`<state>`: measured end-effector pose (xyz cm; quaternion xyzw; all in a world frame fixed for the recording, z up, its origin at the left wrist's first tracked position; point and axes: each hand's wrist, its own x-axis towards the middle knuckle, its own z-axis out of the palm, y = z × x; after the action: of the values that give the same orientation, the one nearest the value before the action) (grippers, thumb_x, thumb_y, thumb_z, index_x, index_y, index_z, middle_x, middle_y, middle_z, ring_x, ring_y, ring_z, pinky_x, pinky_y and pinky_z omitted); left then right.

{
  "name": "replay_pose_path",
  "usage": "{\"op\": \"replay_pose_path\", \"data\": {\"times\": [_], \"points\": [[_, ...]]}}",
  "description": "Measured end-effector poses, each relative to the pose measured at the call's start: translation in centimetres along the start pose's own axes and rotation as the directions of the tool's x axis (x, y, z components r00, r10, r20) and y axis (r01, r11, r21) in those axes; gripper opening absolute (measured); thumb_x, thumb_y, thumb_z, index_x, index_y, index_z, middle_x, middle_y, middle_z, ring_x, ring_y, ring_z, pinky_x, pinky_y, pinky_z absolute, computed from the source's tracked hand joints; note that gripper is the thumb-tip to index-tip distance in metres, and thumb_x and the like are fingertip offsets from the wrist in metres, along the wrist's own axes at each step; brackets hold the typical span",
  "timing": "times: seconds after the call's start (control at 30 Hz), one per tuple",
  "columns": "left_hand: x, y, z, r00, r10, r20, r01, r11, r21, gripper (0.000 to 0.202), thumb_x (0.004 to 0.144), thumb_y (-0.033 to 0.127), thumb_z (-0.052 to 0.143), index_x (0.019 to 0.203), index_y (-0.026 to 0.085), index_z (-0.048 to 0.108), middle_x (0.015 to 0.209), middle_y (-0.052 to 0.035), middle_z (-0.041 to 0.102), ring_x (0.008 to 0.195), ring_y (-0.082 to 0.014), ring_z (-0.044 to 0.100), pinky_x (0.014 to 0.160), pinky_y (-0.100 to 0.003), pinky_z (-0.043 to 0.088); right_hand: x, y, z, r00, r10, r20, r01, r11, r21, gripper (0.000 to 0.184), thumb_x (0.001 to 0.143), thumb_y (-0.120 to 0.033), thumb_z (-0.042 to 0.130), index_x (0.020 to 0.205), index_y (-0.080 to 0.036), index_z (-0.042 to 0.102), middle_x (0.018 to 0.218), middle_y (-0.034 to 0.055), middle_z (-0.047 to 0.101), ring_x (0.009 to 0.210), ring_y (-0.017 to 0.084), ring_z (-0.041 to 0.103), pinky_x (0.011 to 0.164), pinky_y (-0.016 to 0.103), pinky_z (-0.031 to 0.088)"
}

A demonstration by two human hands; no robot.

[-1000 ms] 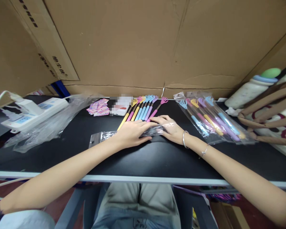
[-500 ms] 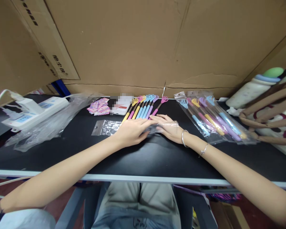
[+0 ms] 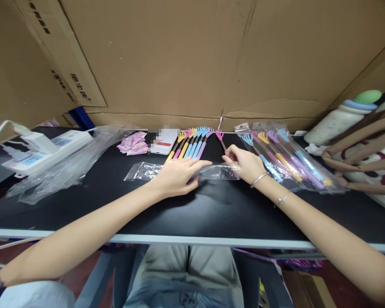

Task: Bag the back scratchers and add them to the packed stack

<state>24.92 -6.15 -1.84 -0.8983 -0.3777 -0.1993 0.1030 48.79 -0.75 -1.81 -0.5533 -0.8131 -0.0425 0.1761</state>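
- The left hand (image 3: 179, 173) lies flat and open, palm down with the fingers stretched out, pressing on a clear plastic bag (image 3: 144, 171) that lies flat on the black worktop (image 3: 211, 209)
- The right hand (image 3: 245, 164) is closed in a pinch around the thin shaft of a pink back scratcher (image 3: 219, 136); its claw head points away toward the cardboard wall (image 3: 179, 64) and its handle is hidden under the hand
- The pinched scratcher sits just right of a tidy row of scratchers (image 3: 191, 145) in yellow, pink, blue and purple, and just behind the right end of the bag
- To the right lie filled bags of scratchers (image 3: 282, 158), near a bottle (image 3: 336, 119) and a cloth tote (image 3: 365, 158)
- To the left are small pink cards (image 3: 133, 143), loose plastic wrap (image 3: 67, 167) and a power strip (image 3: 48, 152)
- As a judgement: the step in hand is taking one scratcher from the row while the bag is pinned in place
- Bringing the two together would call for the bag's mouth to be lifted open, since it now lies pressed shut, and for the scratcher to be turned in line with the bag
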Motion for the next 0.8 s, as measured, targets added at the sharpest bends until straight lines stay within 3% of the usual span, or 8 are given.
{"op": "replay_pose_path", "data": {"times": [0.17, 0.33, 0.67, 0.8], "points": [[0.0, -0.1, 0.0, 1.0, 0.005, -0.023, -0.005, 1.0, 0.0, 0.046, 0.084, 0.026, 0.045, 0.13, 0.026, 0.048, 0.113, -0.0017, 0.066, 0.095, -0.018, 0.064, 0.074, -0.028, 0.045, 0.3, 0.8, -0.5, 0.973, 0.162, 0.162, -0.135, 0.977, -0.165, 0.035, 0.085, -0.047, 0.048, 0.11, -0.021, 0.05, 0.086, 0.0067, 0.069, 0.077, 0.027, 0.067, 0.055, 0.031, 0.038], [-0.1, -0.4, 0.2, 0.999, 0.002, -0.038, -0.003, 1.0, -0.013, 0.043, 0.089, 0.037, 0.045, 0.129, 0.023, 0.049, 0.117, -0.005, 0.066, 0.1, -0.0183, 0.064, 0.077, -0.027, 0.046, 0.6, 1.5, -0.8, 0.963, 0.178, 0.201, -0.135, 0.968, -0.209, 0.041, 0.086, -0.034, 0.043, 0.124, -0.02, 0.045, 0.102, 0.0102, 0.07, 0.088, 0.031, 0.067, 0.064, 0.036, 0.046], [-0.1, -1.2, -0.2, 0.997, 0.019, -0.081, -0.013, 0.997, 0.08, 0.042, 0.095, 0.04, 0.037, 0.13, 0.021, 0.049, 0.116, -0.0049, 0.067, 0.097, -0.0175, 0.065, 0.069, -0.025, 0.045, 0.9, 2.9, -3.3, 0.97, 0.244, 0.014, -0.231, 0.933, -0.274, 0.042, 0.089, -0.035, 0.035, 0.124, -0.019, 0.054, 0.123, 0.0149, 0.06, 0.09, 0.033, 0.064, 0.067, 0.041, 0.046], [0.0, -1.8, -0.6, 0.998, -0.008, -0.058, 0.014, 0.993, 0.119, 0.045, 0.095, 0.041, 0.037, 0.133, 0.02, 0.048, 0.112, -0.0053, 0.068, 0.096, -0.0183, 0.065, 0.067, -0.026, 0.044, 1.2, 4.8, -4.8, 0.978, 0.209, 0.005, -0.207, 0.972, -0.113, 0.049, 0.089, -0.052, 0.037, 0.111, -0.017, 0.063, 0.098, 0.0125, 0.067, 0.082, 0.027, 0.061, 0.065, 0.035, 0.043]]}}
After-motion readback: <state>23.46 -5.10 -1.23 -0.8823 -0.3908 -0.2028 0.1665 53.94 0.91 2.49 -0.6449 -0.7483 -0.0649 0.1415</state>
